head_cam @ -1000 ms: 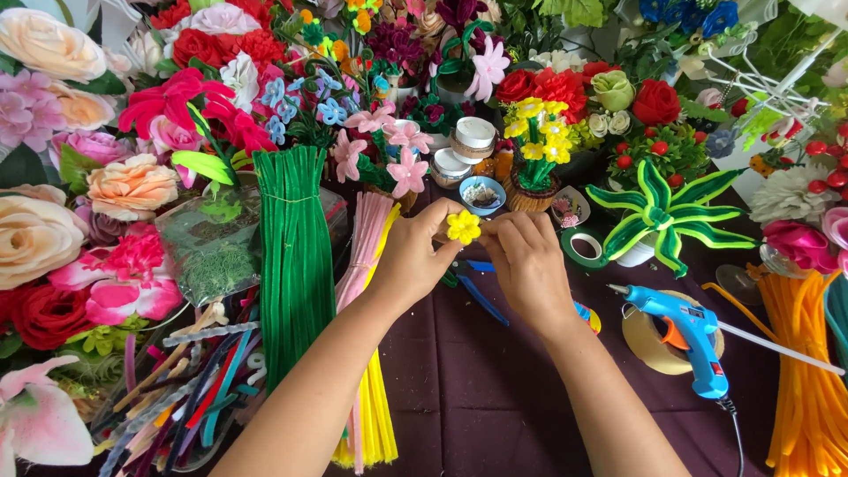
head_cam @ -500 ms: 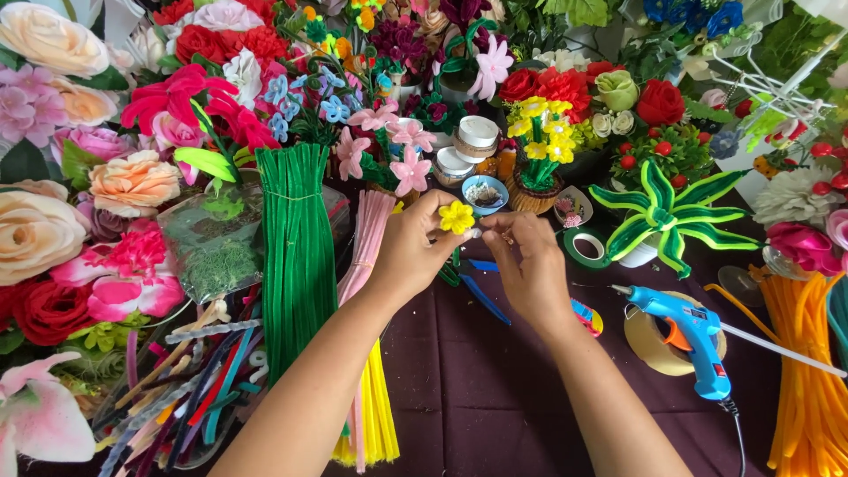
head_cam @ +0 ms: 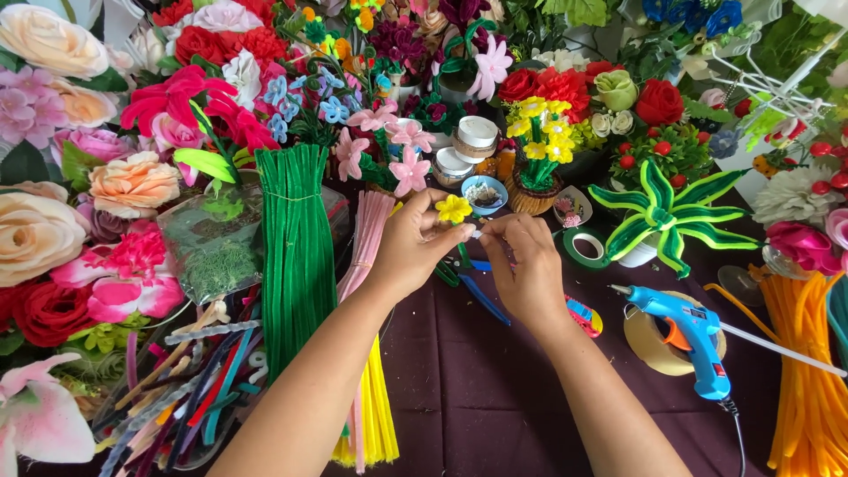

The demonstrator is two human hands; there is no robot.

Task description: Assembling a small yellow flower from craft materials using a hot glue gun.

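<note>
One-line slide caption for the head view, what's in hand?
Both hands, left hand and right hand, pinch a small yellow flower above a dark cloth, beside green pipe cleaners.

Premises: a handicraft workbench for making artificial flowers. Evidence: dark table cloth [head_cam: 495,389] crowded with finished fabric blooms [head_cam: 132,181], bundled green pipe cleaners [head_cam: 296,247], orange pipe cleaners [head_cam: 808,371], a blue glue gun [head_cam: 693,336], tape rolls [head_cam: 583,247].
</note>
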